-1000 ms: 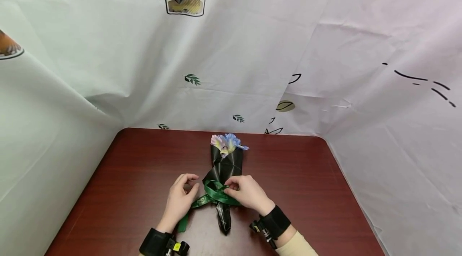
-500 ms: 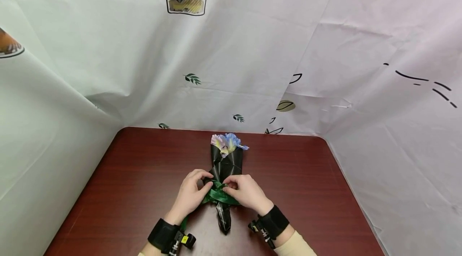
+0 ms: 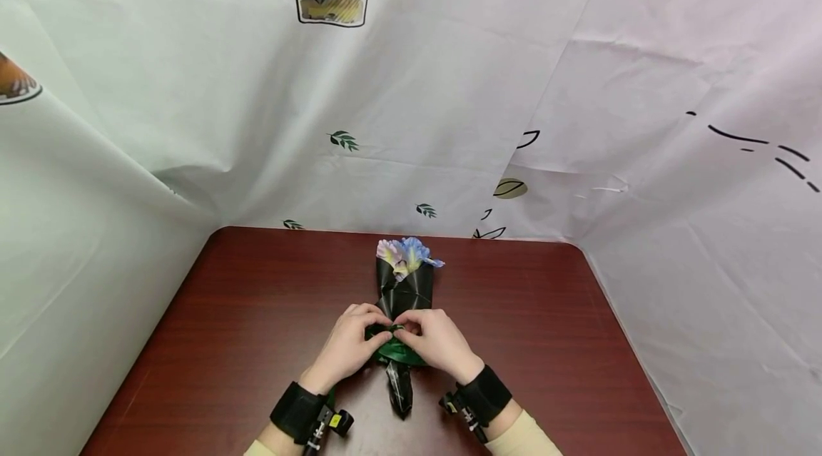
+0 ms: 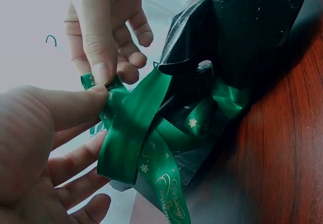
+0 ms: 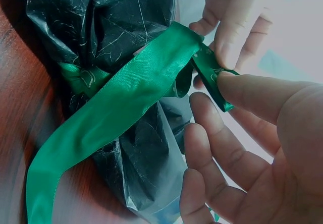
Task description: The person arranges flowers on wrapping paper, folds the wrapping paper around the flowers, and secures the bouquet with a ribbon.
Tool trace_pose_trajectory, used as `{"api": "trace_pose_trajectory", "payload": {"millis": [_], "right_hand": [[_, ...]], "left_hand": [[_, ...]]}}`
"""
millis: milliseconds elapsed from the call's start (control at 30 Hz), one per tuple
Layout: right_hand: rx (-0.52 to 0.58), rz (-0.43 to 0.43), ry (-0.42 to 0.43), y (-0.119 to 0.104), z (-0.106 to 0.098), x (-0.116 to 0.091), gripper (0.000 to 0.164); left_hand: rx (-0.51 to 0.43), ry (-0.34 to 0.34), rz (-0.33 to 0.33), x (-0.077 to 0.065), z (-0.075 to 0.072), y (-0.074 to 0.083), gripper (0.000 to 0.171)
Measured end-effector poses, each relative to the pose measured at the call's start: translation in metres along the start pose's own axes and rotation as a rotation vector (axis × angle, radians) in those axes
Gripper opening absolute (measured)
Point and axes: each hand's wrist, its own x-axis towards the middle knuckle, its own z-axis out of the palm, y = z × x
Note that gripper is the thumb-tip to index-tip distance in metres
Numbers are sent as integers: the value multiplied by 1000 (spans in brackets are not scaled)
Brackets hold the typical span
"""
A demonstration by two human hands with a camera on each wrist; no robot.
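Observation:
A small bouquet with pink and blue flowers (image 3: pixel 409 256) lies on the table, wrapped in black paper (image 3: pixel 406 293). Around its narrow waist runs a green ribbon (image 4: pixel 136 128) with pale printed letters and snowflakes. My left hand (image 3: pixel 352 343) pinches the ribbon between thumb and forefinger at the front of the wrap. My right hand (image 3: pixel 439 342) pinches the ribbon right beside it, the two thumbs nearly touching. In the right wrist view a ribbon tail (image 5: pixel 43 193) hangs down over the wrap. The exact folds between the fingertips are partly hidden.
The dark red-brown table (image 3: pixel 270 277) spreads around the bouquet. White printed fabric (image 3: pixel 411 85) hangs behind it and along both sides. The wrapped stem end (image 3: pixel 400 392) points toward the person. Each wrist wears a black band with a camera.
My left hand has moved right and forward from beside the bouquet to the ribbon and now pinches it. My right hand has stayed nearly in place, holding the ribbon.

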Motion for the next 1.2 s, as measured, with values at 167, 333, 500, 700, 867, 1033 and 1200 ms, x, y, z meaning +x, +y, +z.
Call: {"api": "trace_pose_trajectory", "payload": {"millis": [167,333,500,700,867,1033,1200], "right_hand": [[-6,-3,10,-1,1,0,10],[-16,7,11,1,1,1,9],[-15,13,9,2,3,1,9],[-21,25,12,2,3,0,9],[-33,30,11,4,2,-1,9],[-31,26,11,4,2,-1,9],[-27,21,20,3,3,0,9]], "left_hand": [[105,30,72,-5,4,-3,31],[271,-24,237,-10,6,-4,25],[286,-28,237,-15,7,-8,20],[-6,7,119,-34,-7,-23,33],[-68,-35,23,-50,-28,-44,46],[53,-52,26,-53,-45,-53,64],[122,25,22,-43,-45,-43,43]]}}
